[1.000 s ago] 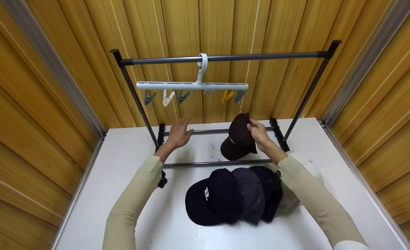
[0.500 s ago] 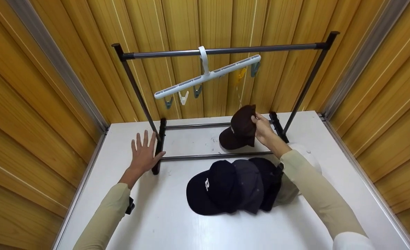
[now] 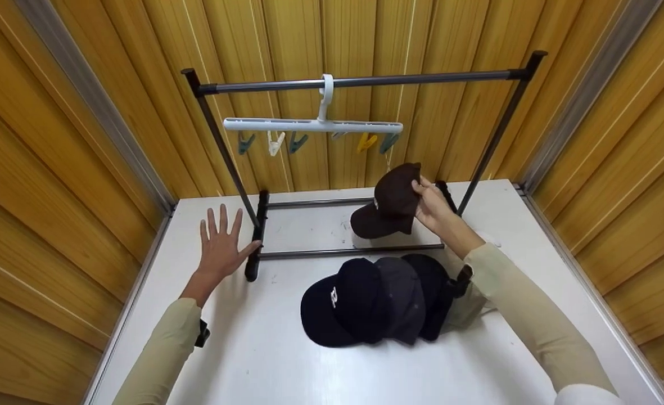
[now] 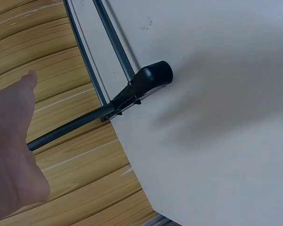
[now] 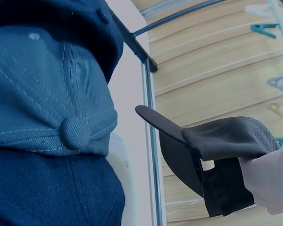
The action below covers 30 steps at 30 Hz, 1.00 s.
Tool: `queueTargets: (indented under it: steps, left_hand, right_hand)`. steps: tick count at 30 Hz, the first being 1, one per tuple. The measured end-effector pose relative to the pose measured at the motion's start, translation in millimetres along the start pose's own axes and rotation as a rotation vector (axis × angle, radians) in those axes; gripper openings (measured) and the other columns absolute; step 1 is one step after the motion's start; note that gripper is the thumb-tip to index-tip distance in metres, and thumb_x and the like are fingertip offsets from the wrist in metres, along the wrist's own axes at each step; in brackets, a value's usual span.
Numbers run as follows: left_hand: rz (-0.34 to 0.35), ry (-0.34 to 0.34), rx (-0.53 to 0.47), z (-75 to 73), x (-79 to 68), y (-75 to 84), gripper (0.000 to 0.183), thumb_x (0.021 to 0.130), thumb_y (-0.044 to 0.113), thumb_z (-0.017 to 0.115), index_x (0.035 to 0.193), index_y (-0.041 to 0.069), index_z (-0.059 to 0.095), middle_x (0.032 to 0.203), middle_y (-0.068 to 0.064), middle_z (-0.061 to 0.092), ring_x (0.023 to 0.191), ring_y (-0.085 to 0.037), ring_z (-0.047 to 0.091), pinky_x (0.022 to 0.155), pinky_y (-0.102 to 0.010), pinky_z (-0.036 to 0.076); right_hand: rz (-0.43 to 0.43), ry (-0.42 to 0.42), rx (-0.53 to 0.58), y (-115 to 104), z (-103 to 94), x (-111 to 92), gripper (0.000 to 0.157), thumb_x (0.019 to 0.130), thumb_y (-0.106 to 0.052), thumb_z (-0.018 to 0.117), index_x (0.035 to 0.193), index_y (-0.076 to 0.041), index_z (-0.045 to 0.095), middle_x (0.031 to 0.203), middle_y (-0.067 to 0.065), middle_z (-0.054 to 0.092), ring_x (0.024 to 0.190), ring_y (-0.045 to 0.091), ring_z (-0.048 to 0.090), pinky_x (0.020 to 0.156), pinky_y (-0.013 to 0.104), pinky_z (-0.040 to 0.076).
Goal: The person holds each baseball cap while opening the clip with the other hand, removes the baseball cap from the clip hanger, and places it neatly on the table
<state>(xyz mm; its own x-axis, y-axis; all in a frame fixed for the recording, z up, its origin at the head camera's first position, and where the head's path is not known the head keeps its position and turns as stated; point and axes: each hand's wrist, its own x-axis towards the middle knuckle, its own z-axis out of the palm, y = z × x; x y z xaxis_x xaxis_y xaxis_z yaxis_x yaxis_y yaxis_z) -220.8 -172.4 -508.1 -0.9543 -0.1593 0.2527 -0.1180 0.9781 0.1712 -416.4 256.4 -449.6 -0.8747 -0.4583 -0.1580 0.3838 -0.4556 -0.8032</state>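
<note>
My right hand pinches a dark brown baseball cap by its back edge. The cap hangs above the rack's base, brim toward the left; the right wrist view shows its underside and the brim. Just above it is a pale blue clip hanger, hooked on the rack's top bar, with green, white and yellow clips dangling from it. My left hand holds nothing and spreads its fingers beside the left foot of the rack; in the left wrist view part of that hand shows at the left edge.
A dark metal clothes rack stands on a white surface. In front lies an overlapping row of caps, with a navy cap at the left end and a dark grey cap behind it. Wood-look panels enclose the back and sides.
My left hand has moved left, away from under the hanger, and its fingers have spread. The hanger swung askew and is near level again. The brown cap rose slightly with my right hand.
</note>
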Motion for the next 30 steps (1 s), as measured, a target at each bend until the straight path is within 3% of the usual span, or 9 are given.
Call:
queueTargets:
  steps: [3, 6, 10, 15, 18, 23, 30]
  left_hand:
    - [-0.003, 0.007, 0.0, -4.0, -2.4, -2.8, 0.091, 0.096, 0.057, 0.06, 0.163, 0.009, 0.023, 0.169, -0.031, 0.005, 0.155, -0.055, -0.003, 0.123, -0.069, 0.001]
    - [-0.002, 0.007, 0.006, -7.6, -4.6, -4.1, 0.091, 0.096, 0.057, 0.06, 0.164, 0.009, 0.021, 0.169, -0.031, 0.004, 0.155, -0.054, -0.004, 0.123, -0.07, 0.0]
    - [0.009, 0.019, 0.004, -11.0, -5.2, -3.5, 0.09, 0.096, 0.057, 0.059, 0.164, 0.009, 0.022, 0.169, -0.031, 0.004, 0.155, -0.054, -0.004, 0.123, -0.069, 0.0]
    - [0.0, 0.006, -0.006, -13.0, -6.5, -1.9, 0.09, 0.097, 0.056, 0.059, 0.164, 0.01, 0.02, 0.169, -0.03, 0.001, 0.156, -0.053, -0.007, 0.123, -0.068, -0.002]
    - [-0.002, -0.001, -0.007, -13.2, -8.1, -1.8, 0.09, 0.097, 0.055, 0.06, 0.164, 0.01, 0.02, 0.169, -0.03, 0.001, 0.156, -0.053, -0.007, 0.123, -0.068, -0.002]
    - [0.012, 0.018, -0.002, -14.3, -7.4, -1.8, 0.09, 0.096, 0.054, 0.061, 0.163, 0.009, 0.021, 0.169, -0.031, 0.005, 0.156, -0.053, -0.005, 0.123, -0.068, -0.001]
    - [0.007, 0.018, -0.006, -15.1, -11.5, -4.3, 0.091, 0.095, 0.054, 0.063, 0.163, 0.009, 0.022, 0.169, -0.031, 0.005, 0.156, -0.053, -0.005, 0.123, -0.068, 0.0]
  right_hand:
    - [-0.017, -0.036, 0.008, -2.1, 6.7, -4.7, 0.058, 0.112, -0.014, 0.029, 0.166, -0.017, 0.008, 0.173, 0.003, 0.012, 0.159, 0.016, 0.017, 0.12, 0.025, 0.034]
    - [-0.039, -0.07, 0.022, -5.0, 12.9, -9.8, 0.058, 0.112, -0.012, 0.029, 0.166, -0.015, 0.008, 0.173, 0.005, 0.012, 0.159, 0.019, 0.016, 0.105, 0.023, 0.046]
    - [-0.061, -0.109, 0.036, -9.8, 19.7, -17.9, 0.057, 0.112, -0.011, 0.028, 0.166, -0.014, 0.009, 0.173, 0.007, 0.011, 0.158, 0.019, 0.019, 0.092, 0.021, 0.052]
    - [-0.048, -0.135, 0.036, -9.4, 27.9, -27.8, 0.057, 0.112, -0.012, 0.03, 0.166, -0.013, 0.012, 0.173, 0.008, 0.015, 0.136, 0.014, 0.049, 0.094, 0.023, 0.054]
    - [-0.041, -0.153, 0.036, -4.2, 33.4, -33.2, 0.056, 0.112, -0.011, 0.03, 0.165, -0.012, 0.014, 0.166, 0.01, 0.03, 0.117, 0.008, 0.061, 0.094, 0.023, 0.054]
    - [-0.037, -0.21, 0.052, 3.0, 44.1, -41.6, 0.055, 0.112, -0.01, 0.03, 0.165, -0.008, 0.014, 0.135, -0.001, 0.056, 0.111, 0.008, 0.064, 0.093, 0.024, 0.054]
    - [-0.018, -0.238, 0.014, 12.7, 59.7, -51.4, 0.053, 0.112, -0.01, 0.031, 0.162, -0.004, 0.018, 0.118, -0.004, 0.065, 0.103, 0.008, 0.065, 0.086, 0.024, 0.055]
